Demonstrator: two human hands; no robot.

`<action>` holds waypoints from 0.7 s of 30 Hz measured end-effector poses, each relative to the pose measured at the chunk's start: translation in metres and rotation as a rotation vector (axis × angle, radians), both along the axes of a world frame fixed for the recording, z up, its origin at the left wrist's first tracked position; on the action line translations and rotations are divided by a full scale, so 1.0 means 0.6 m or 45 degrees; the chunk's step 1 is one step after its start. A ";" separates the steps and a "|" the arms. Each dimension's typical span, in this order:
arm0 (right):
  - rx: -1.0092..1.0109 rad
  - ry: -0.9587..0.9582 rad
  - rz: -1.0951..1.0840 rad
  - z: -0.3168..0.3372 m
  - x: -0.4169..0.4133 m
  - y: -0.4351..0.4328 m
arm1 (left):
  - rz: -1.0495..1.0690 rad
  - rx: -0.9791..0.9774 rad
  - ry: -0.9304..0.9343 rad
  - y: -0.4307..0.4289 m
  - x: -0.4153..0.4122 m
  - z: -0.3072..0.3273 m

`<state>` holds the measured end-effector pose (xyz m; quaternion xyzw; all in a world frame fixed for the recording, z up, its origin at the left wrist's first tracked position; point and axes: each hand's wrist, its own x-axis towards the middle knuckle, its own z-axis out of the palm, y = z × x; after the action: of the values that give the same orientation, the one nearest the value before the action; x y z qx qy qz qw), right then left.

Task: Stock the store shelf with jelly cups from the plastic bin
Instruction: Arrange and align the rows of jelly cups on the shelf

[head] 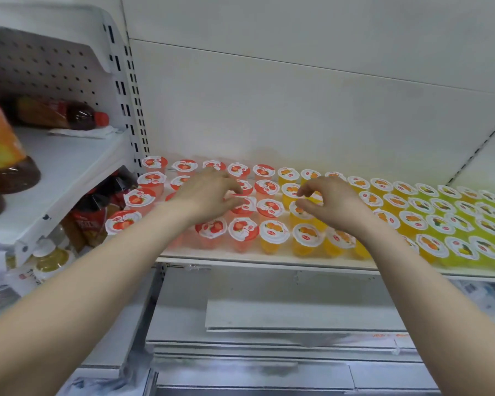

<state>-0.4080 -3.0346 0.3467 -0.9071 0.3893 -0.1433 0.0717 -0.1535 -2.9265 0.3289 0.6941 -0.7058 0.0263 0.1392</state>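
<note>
Nearest to us, our bare left forearm (97, 267) and right forearm (412, 267) reach up and forward, side by side.

The small round plastic jelly cups (272, 208) stand upright on the white metal store shelf (240, 260), foil lids facing up, packed rim to rim. Their rows run left to right along the shelf. The red strawberry-lidded cups (139, 197) are at the left, the orange-filled cups (307, 232) are in the middle, and the yellow-green cups (466, 248) are at the right.

Our left hand (209, 192) hovers over the red group with its fingers curled down onto one lid. Our right hand (332, 201) does the same over the orange group, well apart from the left. We cannot tell whether either hand actually grips a cup or only touches it.

On the neighbouring white shelf (69, 167) to the left, a dark drink bottle with a red cap (80, 115) lies on its side. Below the cups sits a stack of flat grey boards (269, 318).
</note>
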 end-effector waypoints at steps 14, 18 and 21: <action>-0.122 0.168 0.162 -0.011 0.234 -0.128 | 0.284 0.111 -0.055 -0.126 0.120 -0.002; -0.075 0.234 0.210 -0.026 0.261 -0.148 | 0.316 0.191 -0.049 -0.146 0.132 -0.015; -0.025 0.222 0.239 -0.037 0.268 -0.160 | 0.315 0.196 -0.025 -0.153 0.139 -0.018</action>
<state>-0.2470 -3.1305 0.3245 -0.9491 0.3061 -0.0605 0.0417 -0.0700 -3.0184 0.3181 0.7841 -0.6161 -0.0043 0.0744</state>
